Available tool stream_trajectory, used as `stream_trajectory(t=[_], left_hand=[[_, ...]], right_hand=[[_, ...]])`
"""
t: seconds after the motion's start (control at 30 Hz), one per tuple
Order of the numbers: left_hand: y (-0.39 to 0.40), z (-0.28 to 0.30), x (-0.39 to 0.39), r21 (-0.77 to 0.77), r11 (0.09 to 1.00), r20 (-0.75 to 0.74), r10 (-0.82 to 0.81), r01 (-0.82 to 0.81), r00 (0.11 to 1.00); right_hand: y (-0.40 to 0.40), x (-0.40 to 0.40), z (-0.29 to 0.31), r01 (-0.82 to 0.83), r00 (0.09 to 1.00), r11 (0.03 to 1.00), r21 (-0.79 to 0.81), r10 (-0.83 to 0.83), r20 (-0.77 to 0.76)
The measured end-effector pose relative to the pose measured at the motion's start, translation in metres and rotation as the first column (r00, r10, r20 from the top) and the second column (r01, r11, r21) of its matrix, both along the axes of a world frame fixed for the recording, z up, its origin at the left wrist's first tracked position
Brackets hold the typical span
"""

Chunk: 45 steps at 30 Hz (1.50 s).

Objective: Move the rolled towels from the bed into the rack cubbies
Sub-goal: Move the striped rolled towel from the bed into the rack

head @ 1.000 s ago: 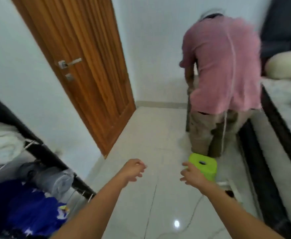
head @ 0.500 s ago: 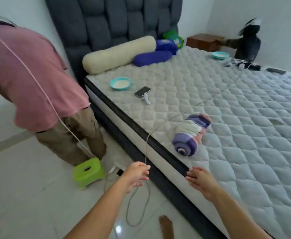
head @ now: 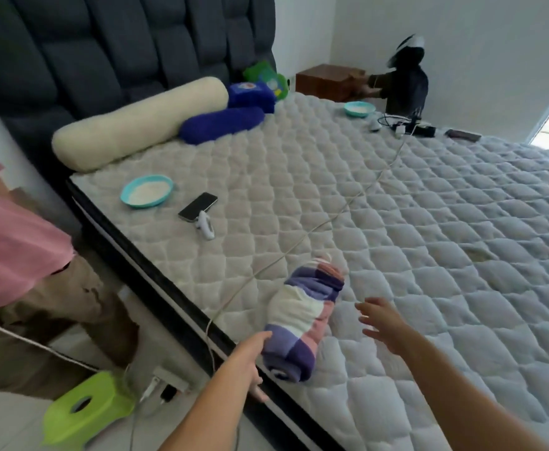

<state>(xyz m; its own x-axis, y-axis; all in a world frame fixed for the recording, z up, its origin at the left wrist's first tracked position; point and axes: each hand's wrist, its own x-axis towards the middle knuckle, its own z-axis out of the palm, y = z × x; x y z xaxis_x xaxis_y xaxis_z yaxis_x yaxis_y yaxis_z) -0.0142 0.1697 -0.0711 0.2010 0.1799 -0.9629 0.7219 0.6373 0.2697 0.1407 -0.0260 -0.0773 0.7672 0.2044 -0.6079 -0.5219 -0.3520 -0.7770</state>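
As the head view shows it, the rolled towel lies near the bed edge, long axis running away from me. My left hand touches its near end, fingers straight; right hand hovers just beside it, fingers spread. Left grip is nearer.

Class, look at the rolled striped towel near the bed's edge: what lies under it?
The rolled towel lies on the quilted mattress. A thin white cable runs up to its far end; whether the cable passes underneath is hidden by the towel.
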Motion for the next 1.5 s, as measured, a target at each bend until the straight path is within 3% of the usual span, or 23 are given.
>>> stream_trajectory(t=[0.23, 0.4, 0.47, 0.57, 0.63, 0.73, 0.8, 0.93, 1.03, 1.17, 1.33, 1.4, 1.5], left_hand=[[0.02, -0.024, 0.066, -0.092, 0.995, -0.063, -0.055, 0.049, 0.997], [0.029, -0.042, 0.079, -0.084, 0.996, -0.106, -0.034, 0.025, 0.994], [0.032, -0.049, 0.078, -0.102, 0.995, -0.151, -0.028, 0.013, 0.988], [0.035, -0.063, 0.077, -0.125, 0.992, -0.19, -0.038, 0.014, 0.981], [0.034, -0.068, 0.077, -0.142, 0.989, -0.176, -0.061, 0.036, 0.982], [0.027, -0.074, 0.076, -0.177, 0.984, -0.198, -0.073, 0.037, 0.978], [0.023, -0.076, 0.072, -0.148, 0.989, -0.185, -0.042, 0.014, 0.982], [0.015, -0.078, 0.055, -0.118, 0.988, -0.093, 0.087, -0.098, 0.992], [0.005, -0.071, 0.034, -0.125, 0.976, 0.0, 0.178, -0.177, 0.984], [0.003, -0.053, -0.007, -0.053, 0.948, 0.115, 0.318, -0.314, 0.941], [0.003, -0.026, -0.109, 0.062, 0.863, 0.241, 0.475, -0.502, 0.846], [-0.005, -0.012, -0.165, 0.083, 0.787, 0.27, 0.572, -0.611, 0.774], [-0.033, 0.01, -0.264, 0.112, 0.637, 0.346, 0.695, -0.763, 0.631]], right_hand=[[0.054, 0.08, 0.003, -0.213, 0.973, 0.957, -0.197, 0.227, 0.047], [0.084, 0.102, -0.012, -0.438, 0.858, 0.77, -0.464, 0.512, 0.038], [0.093, 0.104, -0.019, -0.488, 0.846, 0.775, -0.402, 0.534, 0.003], [0.102, 0.106, -0.023, -0.416, 0.901, 0.892, -0.176, 0.38, -0.208], [0.106, 0.111, -0.028, -0.364, 0.917, 0.913, -0.185, 0.315, -0.245], [0.107, 0.111, -0.048, -0.369, 0.927, 0.862, -0.348, 0.37, -0.066], [0.104, 0.105, -0.052, -0.356, 0.905, 0.859, -0.366, 0.415, 0.094], [0.099, 0.091, -0.042, -0.288, 0.932, 0.933, -0.217, 0.326, 0.162], [0.099, 0.068, -0.027, -0.258, 0.922, 0.949, -0.181, 0.298, 0.246], [0.111, 0.022, 0.003, -0.259, 0.899, 0.966, -0.007, 0.244, 0.363], [0.139, -0.074, 0.052, -0.453, 0.787, 0.887, 0.09, 0.35, 0.508], [0.147, -0.127, 0.069, -0.571, 0.677, 0.818, 0.07, 0.422, 0.602], [0.156, -0.217, 0.092, -0.761, 0.444, 0.649, -0.011, 0.532, 0.721]])
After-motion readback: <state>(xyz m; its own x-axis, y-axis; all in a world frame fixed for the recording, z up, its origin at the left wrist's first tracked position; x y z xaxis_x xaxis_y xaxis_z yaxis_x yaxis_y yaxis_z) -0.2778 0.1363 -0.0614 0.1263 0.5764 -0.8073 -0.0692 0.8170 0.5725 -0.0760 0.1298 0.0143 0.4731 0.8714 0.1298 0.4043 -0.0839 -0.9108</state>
